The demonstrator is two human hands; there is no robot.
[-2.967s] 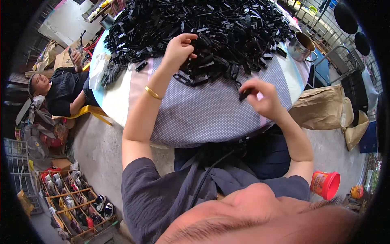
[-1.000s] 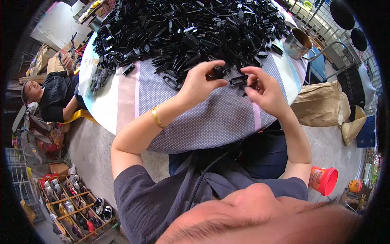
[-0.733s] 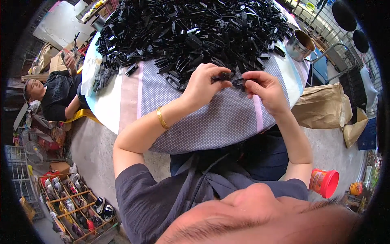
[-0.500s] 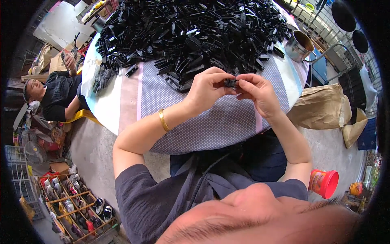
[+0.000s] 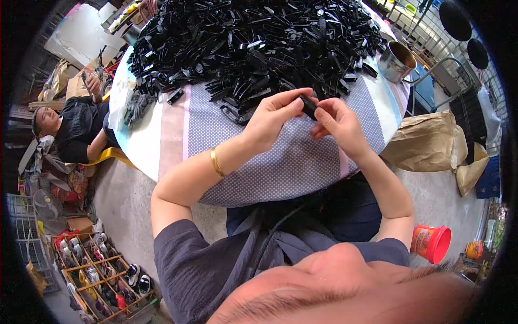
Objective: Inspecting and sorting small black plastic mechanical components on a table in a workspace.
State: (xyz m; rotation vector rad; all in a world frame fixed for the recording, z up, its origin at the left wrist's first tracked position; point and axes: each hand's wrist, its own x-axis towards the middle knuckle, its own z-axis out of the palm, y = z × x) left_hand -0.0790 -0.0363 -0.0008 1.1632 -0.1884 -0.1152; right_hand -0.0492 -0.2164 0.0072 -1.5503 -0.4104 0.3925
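A small, long black plastic piece (image 5: 308,107) is held up above the near side of the round table, tilted between my two hands. My left hand (image 5: 268,123) pinches it with thumb and index finger at its upper left end. On the other side, my right hand (image 5: 342,127) has its thumb and fingertips closed on the lower right end. Just beyond them, a large heap of similar black plastic pieces (image 5: 259,51) covers the far part of the table. The exact kind of the piece is too small to tell.
A patterned cloth (image 5: 259,173) covers the table. Dark gloves (image 5: 139,108) lie at its left edge and a metal pot (image 5: 396,62) stands at the right. A person (image 5: 81,127) reclines at left. Brown paper bags (image 5: 423,143), a red bucket (image 5: 431,244) and a shoe rack (image 5: 100,272) surround the table.
The black piece has been turned so that its long side now shows, slanting down to the right. My right fingers have shifted lower and spread a little; my left hand still grips it.
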